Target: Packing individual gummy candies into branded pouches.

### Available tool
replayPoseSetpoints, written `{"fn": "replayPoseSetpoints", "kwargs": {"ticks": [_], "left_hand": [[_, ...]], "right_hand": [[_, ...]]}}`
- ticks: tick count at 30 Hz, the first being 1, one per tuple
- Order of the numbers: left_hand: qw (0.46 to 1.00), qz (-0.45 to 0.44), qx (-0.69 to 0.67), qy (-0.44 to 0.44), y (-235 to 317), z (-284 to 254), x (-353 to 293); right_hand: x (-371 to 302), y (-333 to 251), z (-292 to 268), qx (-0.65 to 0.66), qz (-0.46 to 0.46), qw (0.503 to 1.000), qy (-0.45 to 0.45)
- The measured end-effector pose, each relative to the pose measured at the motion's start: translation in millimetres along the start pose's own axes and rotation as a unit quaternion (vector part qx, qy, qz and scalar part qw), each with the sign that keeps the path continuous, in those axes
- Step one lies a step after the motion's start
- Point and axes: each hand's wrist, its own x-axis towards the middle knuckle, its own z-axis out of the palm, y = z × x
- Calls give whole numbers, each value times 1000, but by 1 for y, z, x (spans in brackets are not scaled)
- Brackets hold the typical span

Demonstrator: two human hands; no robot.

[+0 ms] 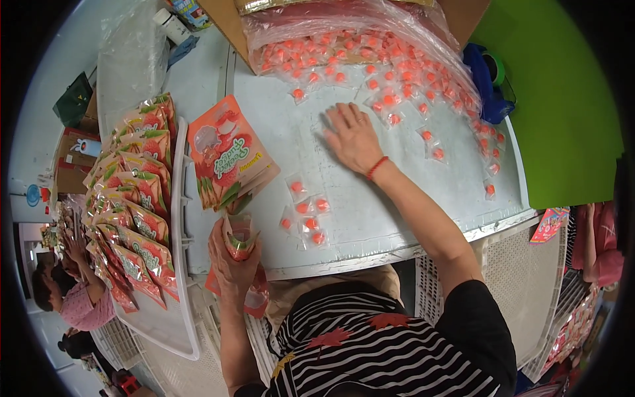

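Note:
My left hand (pixel 231 261) grips a candy pouch (pixel 241 239) upright at the table's near edge, its mouth spread apart. Just beyond lie flat pink-orange pouches (pixel 231 152) with fruit pictures. My right hand (pixel 354 139) is stretched over the table, fingers apart and nothing in it; whether it touches the surface I cannot tell. Its fingertips point toward the pile of clear-wrapped red candies (pixel 397 79) spilling from a plastic-lined carton. Between my hands, nearer to me, sits a small group of wrapped candies (pixel 309 208).
Filled pouches (pixel 135 192) stand in rows in a white tray (pixel 188 317) at the left. A blue tape dispenser (pixel 486 86) with green tape stands at the far right. The open carton (pixel 228 26) is at the back. Another person (pixel 86 298) works at far left.

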Motion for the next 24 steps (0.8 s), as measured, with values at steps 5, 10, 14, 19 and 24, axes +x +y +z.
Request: {"fn": "replayPoseSetpoints", "kwargs": {"ticks": [5,10,14,19,24], "left_hand": [[1000,-14,-23,11,-8,-2,-4],[1000,-4,-14,7,-2,6,-4],[999,-12,-32,17,0,3,-4],[999,-4,-25,26,-7,0,-9],[999,7,-24,23,3,1,-1]], "right_hand": [[-21,45,-56,149,154,963,162],[-48,52,-47,21,64,994,85],[-59,15,-48,218,111,967,67],[-36,25,-46,346,221,912,20],[-12,14,-16,81,-80,993,17]]}}
